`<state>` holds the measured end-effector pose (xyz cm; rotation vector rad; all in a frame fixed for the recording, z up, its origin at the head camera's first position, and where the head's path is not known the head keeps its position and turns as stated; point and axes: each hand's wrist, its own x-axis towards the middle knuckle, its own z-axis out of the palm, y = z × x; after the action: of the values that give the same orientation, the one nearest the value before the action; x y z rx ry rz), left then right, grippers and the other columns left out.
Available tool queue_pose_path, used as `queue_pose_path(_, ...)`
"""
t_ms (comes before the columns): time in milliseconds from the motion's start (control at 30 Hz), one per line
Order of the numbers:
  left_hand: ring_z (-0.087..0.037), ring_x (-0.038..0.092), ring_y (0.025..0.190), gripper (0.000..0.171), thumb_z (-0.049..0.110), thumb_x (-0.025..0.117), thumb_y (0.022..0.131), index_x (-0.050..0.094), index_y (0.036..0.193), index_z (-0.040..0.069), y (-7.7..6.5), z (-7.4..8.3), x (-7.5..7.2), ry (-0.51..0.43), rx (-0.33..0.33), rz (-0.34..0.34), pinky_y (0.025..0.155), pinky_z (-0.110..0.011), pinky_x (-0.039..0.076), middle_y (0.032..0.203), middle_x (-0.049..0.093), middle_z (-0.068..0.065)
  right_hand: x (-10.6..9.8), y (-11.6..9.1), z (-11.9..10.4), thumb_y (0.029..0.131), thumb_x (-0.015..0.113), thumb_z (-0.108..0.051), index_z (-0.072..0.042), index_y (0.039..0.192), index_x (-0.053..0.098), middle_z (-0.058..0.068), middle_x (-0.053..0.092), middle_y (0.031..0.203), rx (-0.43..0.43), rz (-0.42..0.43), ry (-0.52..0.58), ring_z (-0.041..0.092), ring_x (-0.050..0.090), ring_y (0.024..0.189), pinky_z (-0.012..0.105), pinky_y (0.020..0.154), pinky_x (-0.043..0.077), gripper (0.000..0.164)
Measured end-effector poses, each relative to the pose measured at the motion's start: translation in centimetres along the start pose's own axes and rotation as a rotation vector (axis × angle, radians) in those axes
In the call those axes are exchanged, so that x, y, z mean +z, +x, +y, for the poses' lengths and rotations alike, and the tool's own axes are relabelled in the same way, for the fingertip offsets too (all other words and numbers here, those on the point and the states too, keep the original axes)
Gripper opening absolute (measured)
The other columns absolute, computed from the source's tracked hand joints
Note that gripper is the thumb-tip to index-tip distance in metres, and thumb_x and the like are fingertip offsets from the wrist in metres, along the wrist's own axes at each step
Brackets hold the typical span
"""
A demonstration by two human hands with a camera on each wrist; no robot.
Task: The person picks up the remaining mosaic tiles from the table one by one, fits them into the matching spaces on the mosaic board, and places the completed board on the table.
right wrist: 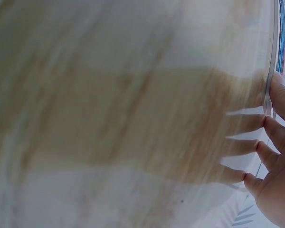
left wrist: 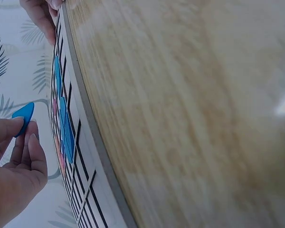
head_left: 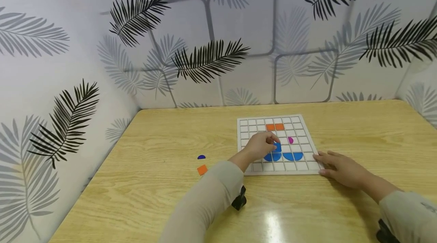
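Observation:
My left hand (head_left: 261,145) pinches a small blue tile (left wrist: 23,116) between thumb and fingertips, holding it over the white grid board (head_left: 283,166). In the left wrist view the tile tilts upward, with one curved edge. Below it on the grid lie blue rounded pieces (head_left: 273,157), and to their right is a blue half-round piece (head_left: 293,156). Two orange squares (head_left: 274,127) sit side by side near the far edge, and a magenta half circle (head_left: 290,140) lies right of the left hand. At the board's near right corner, my right hand (head_left: 343,167) touches the rim with extended fingers.
Left of the board, an orange square (head_left: 202,170) and a dark blue half circle (head_left: 201,157) lie loose on the wooden table (head_left: 150,174). A wall with a leaf pattern (head_left: 239,79) rises behind the table's far edge.

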<state>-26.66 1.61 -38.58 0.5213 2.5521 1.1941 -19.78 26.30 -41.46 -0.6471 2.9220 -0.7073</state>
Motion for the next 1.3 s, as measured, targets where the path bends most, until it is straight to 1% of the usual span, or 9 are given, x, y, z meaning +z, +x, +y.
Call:
queue_pose_path(100,-0.007,0.049,0.074,0.011,0.01,0.057,0.084,0.06,0.092,0.016,0.3,0.0,0.2,0.01,-0.009,-0.003,0.06,-0.02,0.042,0.084,0.051,0.007,0.1,-0.1,-0.1,0.081,0.058,-0.028,0.002,0.12,0.048,0.026,0.038,0.125,-0.003,0.004,-0.003,0.049,0.03,0.111,0.059,0.085,0.025,0.051)
queue_pose_path(300,-0.007,0.048,0.072,0.007,0.01,0.061,0.081,0.056,0.083,0.015,1.0,0.2,0.5,0.035,-0.005,0.019,0.06,-0.02,0.041,0.079,0.051,0.007,0.2,-0.2,-0.2,0.08,0.059,-0.026,0.002,0.12,0.048,0.027,0.039,0.124,-0.015,0.013,-0.01,0.048,0.031,0.111,0.058,0.085,0.026,0.05)
queue_pose_path(400,-0.008,0.047,0.074,0.006,0.011,0.06,0.081,0.057,0.081,0.016,1.4,0.3,0.5,0.087,0.012,0.012,0.062,-0.02,0.04,0.08,0.051,0.007,0.2,-0.2,-0.2,0.08,0.059,-0.027,0.002,0.12,0.048,0.026,0.039,0.124,-0.012,0.016,-0.017,0.048,0.031,0.111,0.058,0.085,0.026,0.05)
queue_pose_path(533,-0.006,0.049,0.079,0.005,0.011,0.059,0.082,0.059,0.083,0.016,2.1,0.6,0.7,0.165,0.037,-0.003,0.066,-0.019,0.04,0.084,0.054,0.008,0.1,-0.2,-0.1,0.08,0.059,-0.027,0.002,0.12,0.048,0.026,0.038,0.124,-0.005,0.014,-0.017,0.048,0.03,0.112,0.058,0.085,0.026,0.051)
queue_pose_path(633,-0.006,0.051,0.077,0.008,0.009,0.058,0.082,0.061,0.084,0.016,2.5,0.8,0.9,0.191,0.044,-0.019,0.064,-0.018,0.04,0.086,0.057,0.006,0.1,-0.3,0.0,0.08,0.059,-0.027,0.002,0.121,0.048,0.026,0.038,0.124,-0.001,0.011,-0.013,0.048,0.03,0.112,0.058,0.085,0.026,0.051)
queue_pose_path(767,-0.005,0.05,0.073,0.013,0.005,0.055,0.083,0.063,0.086,0.015,2.8,1.1,1.1,0.217,0.063,-0.042,0.062,-0.018,0.04,0.085,0.058,0.005,0.1,-0.3,0.0,0.081,0.058,-0.029,0.001,0.121,0.048,0.026,0.038,0.125,0.002,0.011,-0.017,0.048,0.03,0.112,0.058,0.085,0.026,0.051)
queue_pose_path(967,-0.006,0.048,0.074,0.017,0.003,0.054,0.083,0.064,0.09,0.014,2.9,1.5,1.4,0.297,0.088,-0.055,0.063,-0.016,0.039,0.085,0.057,0.005,0.1,-0.3,0.0,0.081,0.058,-0.029,0.0,0.121,0.048,0.025,0.039,0.124,0.0,0.012,-0.025,0.047,0.031,0.112,0.058,0.085,0.026,0.05)
queue_pose_path(1133,-0.005,0.048,0.073,0.018,0.002,0.054,0.083,0.059,0.096,0.013,3.1,1.6,1.9,0.315,0.085,-0.056,0.06,-0.015,0.039,0.084,0.055,0.006,0.0,-0.2,0.0,0.081,0.058,-0.028,0.001,0.121,0.048,0.025,0.039,0.124,-0.006,0.018,-0.022,0.047,0.031,0.112,0.058,0.085,0.026,0.05)
queue_pose_path(1300,-0.005,0.048,0.074,0.012,0.003,0.056,0.082,0.057,0.09,0.012,3.4,1.6,2.3,0.336,0.098,-0.035,0.061,-0.015,0.038,0.083,0.055,0.005,0.1,-0.2,0.1,0.081,0.058,-0.03,0.001,0.121,0.048,0.025,0.039,0.124,-0.01,0.024,-0.014,0.047,0.031,0.112,0.058,0.085,0.026,0.051)
